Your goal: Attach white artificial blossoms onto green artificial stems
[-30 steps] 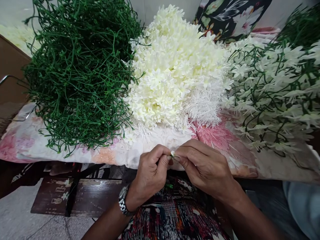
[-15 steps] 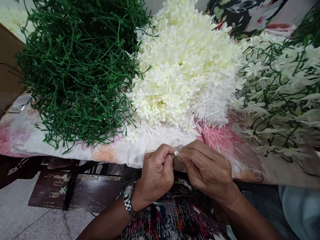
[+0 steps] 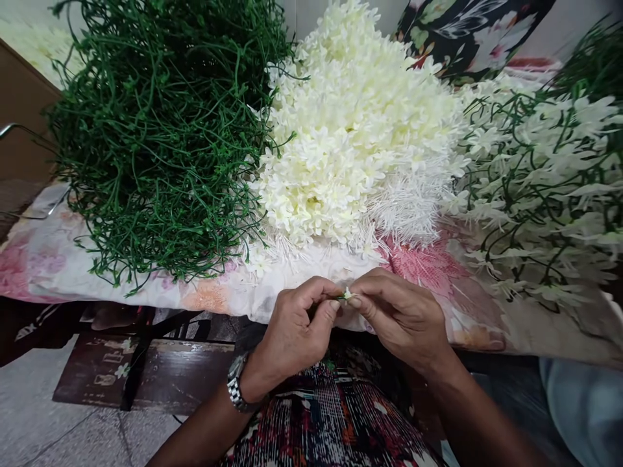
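A great tangle of green stems (image 3: 165,143) piles up on the left of the surface, spilling its tips forward over the flowered cloth (image 3: 292,282). Hard against it, dead centre, rises a heap of cream-white blossoms (image 3: 335,149), with a tuft of thin white strands (image 3: 409,204) at its near right side. Over on the right, white flowers on green stems (image 3: 549,194) sprawl across that end, and behind them a dark floral fabric (image 3: 467,32) stands against the wall. A brown panel (image 3: 24,110) closes off the far left; below, a dark wooden board (image 3: 185,370) sits under the edge. Those heaps fill the back, so the hands work at the near edge!

And here's the grip: left hand (image 3: 296,324), silver watch (image 3: 237,383) on its wrist, thumb and forefinger pinched together on a bit of green. The right hand (image 3: 403,318) meets it, thumb and fingers pressed close, pinching too. Right between them, the small white flower piece (image 3: 347,293), just above the cloth's front edge, touched by the fingertips, partly hidden!
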Demonstrator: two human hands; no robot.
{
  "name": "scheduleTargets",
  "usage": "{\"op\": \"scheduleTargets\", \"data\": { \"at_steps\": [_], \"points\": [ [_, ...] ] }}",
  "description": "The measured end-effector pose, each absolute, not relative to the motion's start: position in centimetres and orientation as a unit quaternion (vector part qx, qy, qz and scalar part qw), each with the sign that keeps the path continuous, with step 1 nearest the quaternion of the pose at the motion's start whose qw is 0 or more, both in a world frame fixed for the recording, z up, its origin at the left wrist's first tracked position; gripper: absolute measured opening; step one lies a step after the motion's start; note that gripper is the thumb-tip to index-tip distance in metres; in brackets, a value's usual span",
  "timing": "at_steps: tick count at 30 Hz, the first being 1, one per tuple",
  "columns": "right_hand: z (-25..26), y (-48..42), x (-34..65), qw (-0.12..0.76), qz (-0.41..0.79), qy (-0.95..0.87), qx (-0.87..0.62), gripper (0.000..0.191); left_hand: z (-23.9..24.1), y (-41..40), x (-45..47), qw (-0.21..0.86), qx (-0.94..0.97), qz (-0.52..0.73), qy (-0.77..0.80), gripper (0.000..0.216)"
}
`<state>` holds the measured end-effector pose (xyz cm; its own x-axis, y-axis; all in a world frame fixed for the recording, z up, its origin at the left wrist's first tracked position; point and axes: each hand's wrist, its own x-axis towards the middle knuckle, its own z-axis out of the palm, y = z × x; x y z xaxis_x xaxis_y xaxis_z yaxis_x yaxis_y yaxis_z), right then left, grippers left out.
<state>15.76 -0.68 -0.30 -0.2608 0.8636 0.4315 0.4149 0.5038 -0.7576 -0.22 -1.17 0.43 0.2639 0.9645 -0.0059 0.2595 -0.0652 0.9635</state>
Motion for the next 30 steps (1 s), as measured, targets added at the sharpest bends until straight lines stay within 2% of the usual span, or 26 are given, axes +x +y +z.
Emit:
{"op": "scheduleTargets", "data": {
  "at_steps": [16,30],
  "points": [
    [-0.8,-1.2,15.1,0.442,0.163,-0.778,-0.415,0.01,0.2,-1.4,0.2,0.437,0.644,0.387,0.494,0.015],
    [-0.8,-1.1,14.1,0.448,0.168,-0.762,-0.436,0.013,0.0,-1.5,0.4,0.382,0.653,0.398,0.518,0.015]
  ]
}}
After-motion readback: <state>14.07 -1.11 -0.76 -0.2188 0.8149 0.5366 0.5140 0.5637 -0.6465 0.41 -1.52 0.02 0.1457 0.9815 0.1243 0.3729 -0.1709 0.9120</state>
